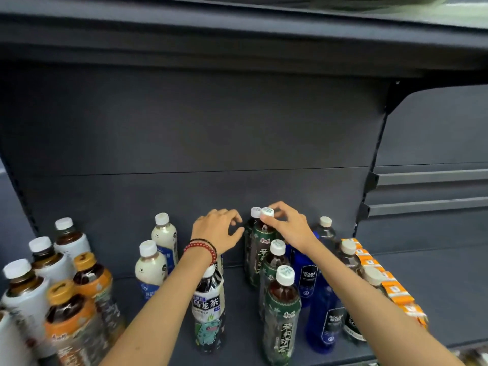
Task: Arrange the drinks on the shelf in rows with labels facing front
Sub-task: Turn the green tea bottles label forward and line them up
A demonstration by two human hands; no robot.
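Right hand [290, 228] pinches the white cap [266, 212] of the rearmost green-label tea bottle [260, 247]. The bottle stands upright at the back of a front-to-back line with two more green tea bottles [282, 315].
Left hand [216, 231] is just left of it, fingers loosely curled, holding nothing.
Blue soda bottles [323, 318] stand to the right and an oolong tea bottle [210, 307] to the left.
Milk tea bottles [151, 268] and orange-capped bottles [91, 278] stand farther left.
Dark grey shelf [126, 289], matching back panel [184, 128].
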